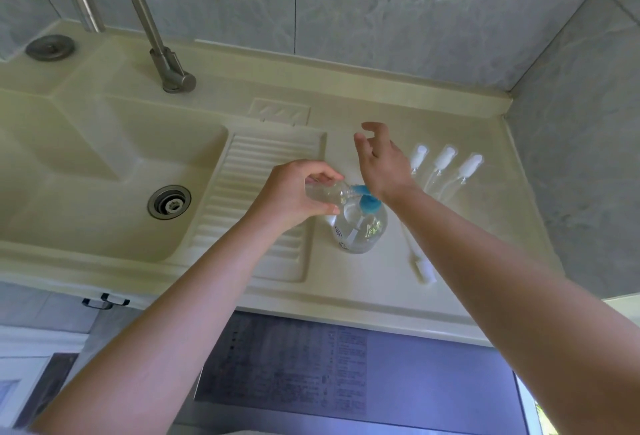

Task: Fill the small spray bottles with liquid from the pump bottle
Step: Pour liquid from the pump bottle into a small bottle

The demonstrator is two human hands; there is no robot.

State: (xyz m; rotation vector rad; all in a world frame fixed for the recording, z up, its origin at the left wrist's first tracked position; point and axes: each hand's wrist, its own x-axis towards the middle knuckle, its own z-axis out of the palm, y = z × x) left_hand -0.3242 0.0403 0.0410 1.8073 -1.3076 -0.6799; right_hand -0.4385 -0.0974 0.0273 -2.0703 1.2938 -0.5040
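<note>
While the left hand (294, 193) grips a small clear bottle (327, 191) tilted with its mouth at the blue nozzle (367, 197) of the pump bottle (360, 230), the right hand (379, 160) hangs above the pump, fingers apart and holding nothing. Filling looks underway on this one. Three spray heads (445, 162) lie in a row just beyond, a fourth (424, 268) nearer, all still unfitted. The cream tabletop (398, 296) joins a sink (104, 174) with a ribbed drainer (256, 192), under a tap (162, 53) and grey tiled walls (381, 1).

Pump head (369, 201): half covered by right wrist.
Small bottle (327, 192): body wrapped in left hand (294, 197); fill level unreadable.
Tap (138, 1): top cut off by frame.
Front-panel print (294, 362): too blurred to read.
</note>
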